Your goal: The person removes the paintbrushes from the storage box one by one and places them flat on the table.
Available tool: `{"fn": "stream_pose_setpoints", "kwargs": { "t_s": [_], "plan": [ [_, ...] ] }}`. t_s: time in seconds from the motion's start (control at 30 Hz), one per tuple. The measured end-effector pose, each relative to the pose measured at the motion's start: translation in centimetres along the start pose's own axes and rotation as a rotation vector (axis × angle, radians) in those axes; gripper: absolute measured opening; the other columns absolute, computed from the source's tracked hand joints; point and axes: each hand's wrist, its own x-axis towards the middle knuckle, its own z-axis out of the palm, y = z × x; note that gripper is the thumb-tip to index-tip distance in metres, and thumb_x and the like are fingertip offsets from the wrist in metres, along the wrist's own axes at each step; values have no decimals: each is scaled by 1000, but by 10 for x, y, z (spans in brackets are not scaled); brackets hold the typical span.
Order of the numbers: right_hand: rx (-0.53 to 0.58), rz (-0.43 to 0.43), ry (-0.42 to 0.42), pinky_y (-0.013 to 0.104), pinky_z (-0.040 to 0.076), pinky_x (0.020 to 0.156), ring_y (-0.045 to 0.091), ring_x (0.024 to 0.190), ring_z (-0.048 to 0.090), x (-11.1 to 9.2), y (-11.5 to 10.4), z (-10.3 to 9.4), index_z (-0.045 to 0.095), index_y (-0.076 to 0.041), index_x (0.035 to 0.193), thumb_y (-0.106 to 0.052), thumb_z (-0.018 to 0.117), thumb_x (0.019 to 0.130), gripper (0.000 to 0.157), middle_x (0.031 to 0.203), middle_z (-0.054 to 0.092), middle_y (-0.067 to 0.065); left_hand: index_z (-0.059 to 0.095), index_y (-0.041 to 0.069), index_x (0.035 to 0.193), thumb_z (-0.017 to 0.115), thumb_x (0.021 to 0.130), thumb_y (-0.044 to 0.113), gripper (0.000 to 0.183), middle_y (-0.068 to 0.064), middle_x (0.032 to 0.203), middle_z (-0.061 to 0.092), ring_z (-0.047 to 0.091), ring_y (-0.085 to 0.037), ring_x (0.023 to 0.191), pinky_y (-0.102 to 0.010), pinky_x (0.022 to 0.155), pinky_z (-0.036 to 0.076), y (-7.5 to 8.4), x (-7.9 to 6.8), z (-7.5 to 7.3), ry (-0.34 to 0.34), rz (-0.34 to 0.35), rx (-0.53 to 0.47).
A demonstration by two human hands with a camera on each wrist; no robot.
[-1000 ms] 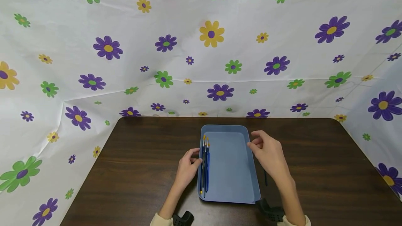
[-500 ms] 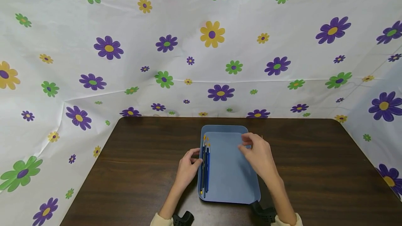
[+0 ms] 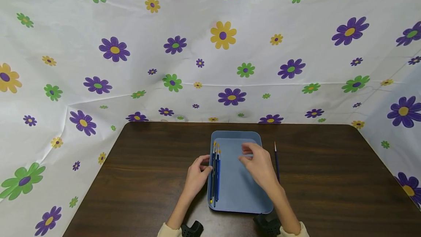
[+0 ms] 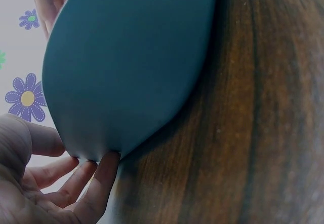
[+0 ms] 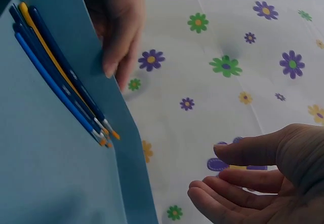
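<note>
A blue-grey tray [image 3: 245, 193] lies on the table, with several thin paintbrushes [image 3: 217, 175] side by side along its left wall. My left hand [image 3: 195, 176] grips the tray's left rim, its thumb lapping over the edge. In the left wrist view the fingertips [image 4: 109, 165] press on the tray's outer wall. Over the right half of the tray hovers my right hand [image 3: 260, 164], thumb and fingers apart and nothing between them. To the tray's right, a single dark blue paintbrush [image 3: 276, 162] lies on the table, its lower end hidden by the right forearm.
The dark wood table [image 3: 148, 160] stretches out on both sides of the tray. A white flowered cloth [image 3: 190, 10] hangs behind it and at both sides. Black wrist-camera mounts [image 3: 192, 228] sit under both wrists near the front.
My right hand has moved left, from beside the tray's right rim to above its inside. The lone paintbrush on the right has come into fuller view. My left hand stays put.
</note>
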Motion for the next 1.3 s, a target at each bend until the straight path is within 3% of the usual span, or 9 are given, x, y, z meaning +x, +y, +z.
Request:
{"fn": "stream_pose_setpoints", "kwargs": {
  "t_s": [0.7, 1.1, 1.3],
  "plan": [
    [50, -34, -30, 37, 61, 79, 35, 99, 71, -6, 0, 40, 69, 10, 115, 13, 77, 81, 35, 113, 70, 22, 67, -1, 129, 67, 92, 3, 36, -19, 118, 69, 69, -23, 89, -37, 74, 55, -2, 0, 0, 3, 4, 0],
    [74, -19, -121, 32, 61, 77, 36, 98, 71, -9, 0, 59, 68, 13, 114, 14, 78, 80, 36, 111, 69, 23, 66, -1, 129, 66, 94, 2, 35, -20, 119, 68, 69, -24, 89, -32, 69, 54, -3, 1, 0, -4, 4, -5],
    [44, -36, -132, 37, 61, 74, 36, 95, 71, -10, 2, 66, 69, 11, 114, 13, 80, 79, 37, 108, 70, 22, 65, -3, 129, 65, 93, 0, 36, -22, 119, 68, 70, -26, 88, -29, 60, 55, -2, 2, 0, -12, 8, -31]
  ]
}}
